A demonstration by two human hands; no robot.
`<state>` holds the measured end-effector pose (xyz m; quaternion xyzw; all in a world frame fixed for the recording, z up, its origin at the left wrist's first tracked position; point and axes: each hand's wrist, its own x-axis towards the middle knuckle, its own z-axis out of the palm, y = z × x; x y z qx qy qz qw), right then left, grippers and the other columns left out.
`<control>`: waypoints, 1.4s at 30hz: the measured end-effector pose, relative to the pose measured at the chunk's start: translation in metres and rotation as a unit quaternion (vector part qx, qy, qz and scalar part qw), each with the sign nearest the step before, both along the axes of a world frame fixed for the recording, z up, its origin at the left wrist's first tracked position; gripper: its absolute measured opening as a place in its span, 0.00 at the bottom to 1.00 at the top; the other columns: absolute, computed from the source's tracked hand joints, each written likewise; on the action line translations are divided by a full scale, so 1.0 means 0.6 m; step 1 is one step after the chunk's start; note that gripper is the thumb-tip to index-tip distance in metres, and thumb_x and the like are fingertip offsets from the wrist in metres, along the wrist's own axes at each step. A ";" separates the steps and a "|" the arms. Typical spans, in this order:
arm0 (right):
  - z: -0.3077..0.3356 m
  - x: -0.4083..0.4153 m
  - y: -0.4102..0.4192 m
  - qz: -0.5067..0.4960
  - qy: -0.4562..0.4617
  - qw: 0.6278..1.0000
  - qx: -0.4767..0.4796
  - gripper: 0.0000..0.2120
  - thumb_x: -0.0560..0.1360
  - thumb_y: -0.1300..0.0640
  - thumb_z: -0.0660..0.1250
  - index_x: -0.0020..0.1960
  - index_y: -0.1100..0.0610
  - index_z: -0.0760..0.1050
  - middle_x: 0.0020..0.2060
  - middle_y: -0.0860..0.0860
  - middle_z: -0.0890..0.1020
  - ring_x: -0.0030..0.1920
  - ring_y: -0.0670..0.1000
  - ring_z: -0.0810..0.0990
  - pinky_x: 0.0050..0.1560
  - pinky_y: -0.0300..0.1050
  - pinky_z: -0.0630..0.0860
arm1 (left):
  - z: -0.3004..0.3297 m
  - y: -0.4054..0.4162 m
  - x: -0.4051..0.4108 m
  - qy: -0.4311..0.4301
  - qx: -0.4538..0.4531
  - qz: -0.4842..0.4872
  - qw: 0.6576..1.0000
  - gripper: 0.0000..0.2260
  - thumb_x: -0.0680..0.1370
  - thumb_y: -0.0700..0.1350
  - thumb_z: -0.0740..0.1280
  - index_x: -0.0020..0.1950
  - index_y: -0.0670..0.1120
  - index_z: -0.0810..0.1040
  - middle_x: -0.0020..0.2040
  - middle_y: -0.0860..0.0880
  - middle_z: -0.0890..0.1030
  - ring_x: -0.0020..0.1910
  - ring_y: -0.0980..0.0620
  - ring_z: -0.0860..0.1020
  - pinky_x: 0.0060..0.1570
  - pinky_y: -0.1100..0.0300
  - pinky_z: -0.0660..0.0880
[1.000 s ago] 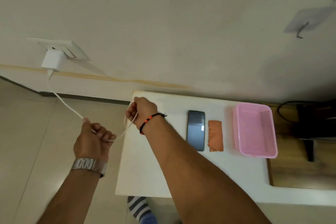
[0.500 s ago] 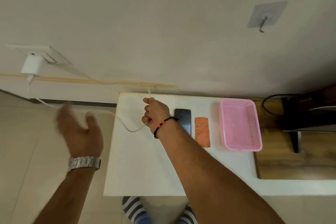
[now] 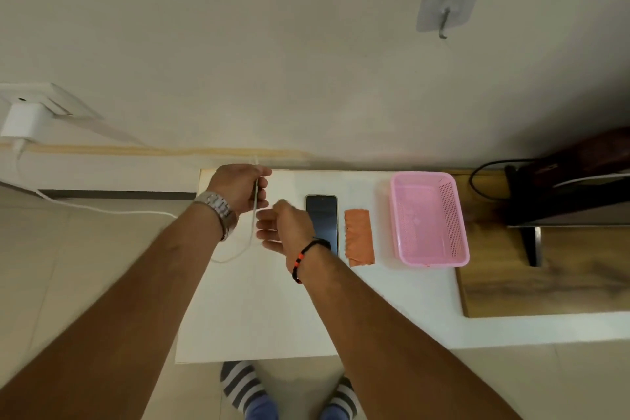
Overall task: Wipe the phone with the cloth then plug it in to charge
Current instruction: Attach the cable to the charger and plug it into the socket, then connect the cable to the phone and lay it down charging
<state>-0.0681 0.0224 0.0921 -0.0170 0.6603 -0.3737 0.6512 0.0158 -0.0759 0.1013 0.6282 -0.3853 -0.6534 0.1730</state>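
A dark phone (image 3: 321,218) lies face up on the white table (image 3: 272,310), with a folded orange cloth (image 3: 358,237) just to its right. A white charging cable (image 3: 95,209) runs from a white charger (image 3: 25,121) in a wall socket at the left to the table. My left hand (image 3: 238,189) is closed on the cable's free end above the table's far left corner. My right hand (image 3: 284,227) hovers beside it with fingers spread and holds nothing; it covers the phone's left edge.
A pink plastic basket (image 3: 428,218) stands right of the cloth. Beyond it is a wooden surface (image 3: 545,280) with a dark device and a black cord (image 3: 484,181). An adhesive wall hook (image 3: 445,8) hangs above. My striped socks (image 3: 245,389) show below the table.
The cable end passed from my right hand to my left hand, which swung in from the left. My right hand let go and opened near the phone. The view shifted rightward.
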 end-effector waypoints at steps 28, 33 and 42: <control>-0.139 -0.151 0.142 -0.040 0.255 0.964 0.059 0.10 0.78 0.60 0.59 0.42 0.63 0.75 0.36 0.58 0.74 0.35 0.52 0.70 0.37 0.49 0.73 | -0.158 0.182 -0.062 -0.186 -0.036 -0.185 0.964 0.17 0.81 0.42 0.63 0.69 0.43 0.78 0.68 0.44 0.79 0.65 0.42 0.79 0.66 0.55 0.74; -0.148 -0.156 0.137 -0.021 0.249 0.967 0.055 0.09 0.78 0.60 0.61 0.40 0.60 0.75 0.36 0.56 0.75 0.36 0.53 0.72 0.36 0.46 0.69 | -0.171 0.182 -0.096 -0.190 -0.044 -0.152 0.969 0.07 0.80 0.47 0.68 0.51 0.44 0.82 0.49 0.44 0.84 0.51 0.41 0.83 0.51 0.56 0.78; -0.133 -0.161 0.138 -0.009 0.277 0.959 0.061 0.14 0.82 0.57 0.57 0.54 0.62 0.79 0.47 0.58 0.83 0.46 0.57 0.82 0.50 0.50 0.82 | -0.172 0.172 -0.101 -0.149 0.035 -0.153 0.976 0.19 0.77 0.58 0.73 0.49 0.41 0.83 0.49 0.41 0.86 0.49 0.40 0.85 0.53 0.44 0.84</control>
